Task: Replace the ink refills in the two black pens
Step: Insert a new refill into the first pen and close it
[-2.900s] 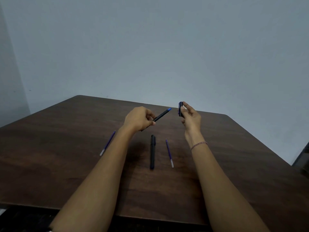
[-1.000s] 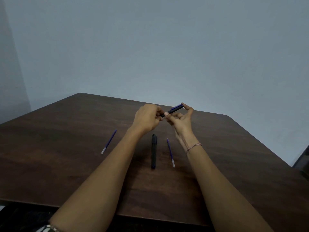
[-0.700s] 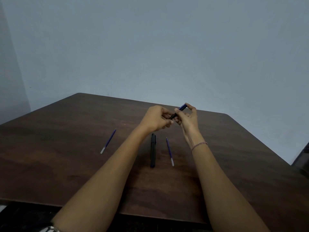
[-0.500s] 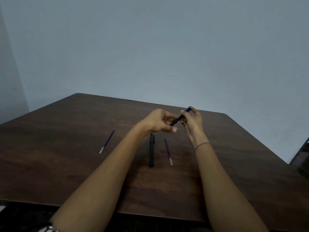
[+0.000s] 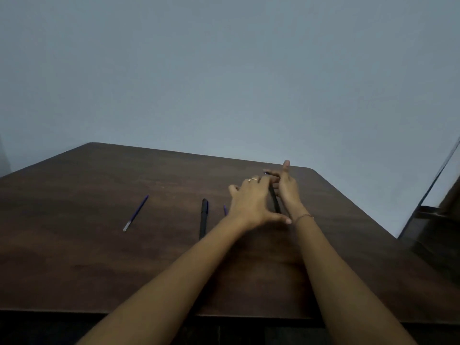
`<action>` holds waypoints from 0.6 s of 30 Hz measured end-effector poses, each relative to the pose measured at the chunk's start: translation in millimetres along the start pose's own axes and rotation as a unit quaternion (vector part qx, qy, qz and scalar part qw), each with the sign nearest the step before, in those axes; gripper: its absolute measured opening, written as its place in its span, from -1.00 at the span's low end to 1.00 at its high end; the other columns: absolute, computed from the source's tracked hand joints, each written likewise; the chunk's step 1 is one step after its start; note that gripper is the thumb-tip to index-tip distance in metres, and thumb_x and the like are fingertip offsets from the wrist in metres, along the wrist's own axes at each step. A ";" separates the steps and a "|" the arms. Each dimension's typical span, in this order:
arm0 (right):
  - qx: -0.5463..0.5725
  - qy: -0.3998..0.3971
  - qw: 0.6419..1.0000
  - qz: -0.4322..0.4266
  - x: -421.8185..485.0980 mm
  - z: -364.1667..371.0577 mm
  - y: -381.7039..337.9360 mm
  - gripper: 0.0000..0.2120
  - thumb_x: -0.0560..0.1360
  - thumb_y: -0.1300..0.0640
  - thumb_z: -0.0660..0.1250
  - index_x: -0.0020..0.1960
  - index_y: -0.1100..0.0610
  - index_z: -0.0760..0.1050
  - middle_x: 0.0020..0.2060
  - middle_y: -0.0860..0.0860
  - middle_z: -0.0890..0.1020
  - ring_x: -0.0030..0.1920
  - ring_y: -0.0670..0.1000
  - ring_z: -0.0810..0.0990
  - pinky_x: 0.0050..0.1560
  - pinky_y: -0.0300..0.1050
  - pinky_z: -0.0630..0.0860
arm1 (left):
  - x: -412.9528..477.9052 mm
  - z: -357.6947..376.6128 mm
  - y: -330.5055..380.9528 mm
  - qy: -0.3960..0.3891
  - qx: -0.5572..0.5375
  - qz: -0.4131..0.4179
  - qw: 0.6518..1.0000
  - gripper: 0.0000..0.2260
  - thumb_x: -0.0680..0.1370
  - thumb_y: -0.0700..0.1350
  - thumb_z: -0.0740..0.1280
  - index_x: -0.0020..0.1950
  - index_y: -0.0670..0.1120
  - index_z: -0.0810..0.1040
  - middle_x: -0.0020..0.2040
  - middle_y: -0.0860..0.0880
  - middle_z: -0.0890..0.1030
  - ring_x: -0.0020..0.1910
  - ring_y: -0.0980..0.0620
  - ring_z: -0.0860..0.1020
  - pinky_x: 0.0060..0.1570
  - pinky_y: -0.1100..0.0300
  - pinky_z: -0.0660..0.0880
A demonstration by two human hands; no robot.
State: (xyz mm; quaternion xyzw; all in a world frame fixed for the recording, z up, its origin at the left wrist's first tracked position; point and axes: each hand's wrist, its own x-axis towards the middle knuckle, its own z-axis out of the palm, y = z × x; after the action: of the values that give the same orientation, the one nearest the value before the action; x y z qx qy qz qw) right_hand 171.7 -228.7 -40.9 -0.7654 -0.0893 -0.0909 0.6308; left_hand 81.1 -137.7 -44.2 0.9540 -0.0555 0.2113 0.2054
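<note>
One black pen (image 5: 275, 203) with a blue end is low over the table, between my two hands. My right hand (image 5: 287, 189) holds it from the right, with one finger pointing straight up. My left hand (image 5: 251, 202) lies spread across it from the left, fingers stretched over its far end and thumb out near the table. A second black pen (image 5: 203, 218) lies on the table left of my hands. A blue refill (image 5: 136, 212) lies further left. Another blue refill (image 5: 225, 209) shows only its tip beside my left wrist.
The dark wooden table (image 5: 99, 257) has its front edge near me and ends at a grey wall behind. A dark piece of furniture (image 5: 435, 232) stands off the table's right corner.
Both hands have moved right and down toward the table with the pen. My left hand's fingers have spread out flat over it. The camera view has swung to the right.
</note>
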 end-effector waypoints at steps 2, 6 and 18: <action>-0.038 -0.013 0.999 -0.010 2.4 -21.6 3.5 -0.33 0.56 -0.28 -0.19 -0.10 0.00 0.63 -0.26 -0.05 0.65 -0.15 -0.05 0.57 -0.08 -0.19 0.49 | -0.9 14.1 23.7 0.020 0.019 -0.011 1.000 -0.09 0.17 0.41 0.41 0.37 -0.01 0.24 0.32 -0.07 0.39 0.31 -0.10 0.31 0.22 -0.15 0.20; -0.051 0.014 0.999 0.010 4.4 -59.3 28.2 -0.32 0.56 -0.28 -0.19 -0.22 0.01 0.61 -0.12 0.07 0.67 0.03 0.10 0.60 0.23 0.06 0.47 | -9.1 33.7 42.5 -0.002 0.014 -0.023 1.000 0.05 0.12 0.45 0.40 0.45 0.00 0.12 0.38 -0.12 0.27 0.35 -0.14 0.22 0.30 -0.28 0.08; -0.191 0.009 0.981 -0.022 6.3 -62.9 41.1 -0.29 0.58 -0.25 -0.20 -0.20 0.03 0.66 -0.35 0.00 0.54 -0.25 0.00 0.48 -0.11 -0.14 0.32 | -15.4 45.2 36.8 0.013 -0.039 -0.058 0.998 0.16 0.00 0.52 0.36 0.47 0.14 -0.03 0.46 -0.10 0.10 0.45 -0.12 0.04 0.33 -0.35 -0.13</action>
State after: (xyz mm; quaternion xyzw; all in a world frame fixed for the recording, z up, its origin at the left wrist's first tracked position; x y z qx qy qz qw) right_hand 186.5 -298.0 -66.5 -0.8685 -0.0816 -0.1276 0.4719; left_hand 77.3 -189.7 -74.5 0.9440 -0.0059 0.2096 0.2545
